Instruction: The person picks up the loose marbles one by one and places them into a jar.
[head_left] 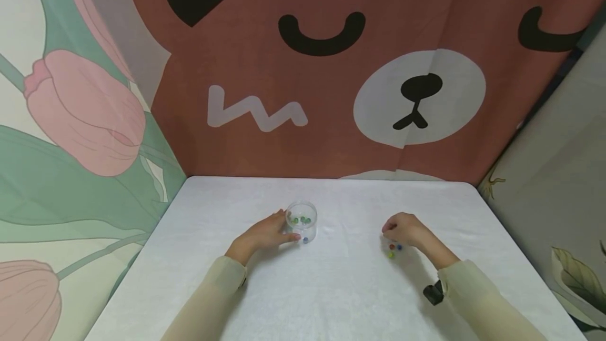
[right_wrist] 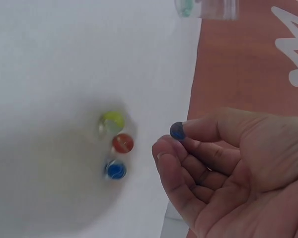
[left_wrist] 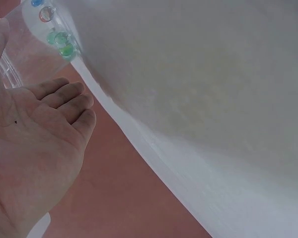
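Note:
A clear round jar [head_left: 301, 228] stands on the white table, with several green and other glass marbles [head_left: 303, 220] inside. My left hand [head_left: 267, 233] holds the jar's left side, the thumb in front and fingers behind. In the left wrist view the palm [left_wrist: 35, 134] faces the camera, and part of the jar [left_wrist: 32, 54] is cut off. To the right, my right hand [head_left: 406, 229] is raised over the table and pinches a dark blue marble [right_wrist: 177, 131] by the thumb and fingertips. Near it lie a yellow-green marble [right_wrist: 112, 122], a red-orange marble [right_wrist: 123, 143] and a blue marble [right_wrist: 115, 169].
The white cloth-covered table [head_left: 350, 288] reaches back to a brown bear-print curtain [head_left: 331, 146]. A flower-print curtain [head_left: 85, 214] hangs on the left, another patterned curtain [head_left: 554, 188] on the right. A black device [head_left: 433, 293] sits at the right wrist.

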Demonstrator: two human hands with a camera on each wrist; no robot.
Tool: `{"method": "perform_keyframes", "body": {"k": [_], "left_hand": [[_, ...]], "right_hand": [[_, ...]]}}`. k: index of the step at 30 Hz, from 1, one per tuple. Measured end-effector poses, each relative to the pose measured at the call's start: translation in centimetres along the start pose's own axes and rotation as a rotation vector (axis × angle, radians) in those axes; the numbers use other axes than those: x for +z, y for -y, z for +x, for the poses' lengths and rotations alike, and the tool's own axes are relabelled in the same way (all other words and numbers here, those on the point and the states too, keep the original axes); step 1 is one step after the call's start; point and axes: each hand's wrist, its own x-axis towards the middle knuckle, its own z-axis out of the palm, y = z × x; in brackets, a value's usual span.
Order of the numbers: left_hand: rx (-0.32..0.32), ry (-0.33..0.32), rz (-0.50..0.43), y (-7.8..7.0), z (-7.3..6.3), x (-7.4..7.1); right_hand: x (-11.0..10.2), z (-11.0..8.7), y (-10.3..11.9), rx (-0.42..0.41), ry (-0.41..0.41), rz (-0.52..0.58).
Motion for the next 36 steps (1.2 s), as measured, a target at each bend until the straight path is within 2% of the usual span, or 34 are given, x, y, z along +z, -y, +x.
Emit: {"method": "perform_keyframes", "body": {"k": [5,11,20,25,31,36], "left_hand": [[-0.009,0.003,-0.002,0.0,-0.1,0.0],[0.01,0.007,-0.011,-0.4,-0.5,-0.2],[0.004,-0.001,-0.011,-0.3,-0.4,-0.2],[0.01,-0.002,-0.007,-0.4,-0.5,-0.2],[0.013,-0.007,-0.01,-0.3,-0.5,-0.1],[0.005,-0.003,-0.008,-0.3,-0.5,-0.2]], "right_hand": [[0.0,-0.1,0.5,0.025,0.048,0.182],[-0.3,0.3,1.2,0.055,0.132,0.371],[0.4,1.0,1.5,0.002,0.264,0.837],[0.8,1.0,1.4,-0.053,0.326,1.037],[1.4,1.3,1.8,-0.08,0.358,1.197],[1.8,1.7,2.7,-0.074,0.353,1.241]]}}
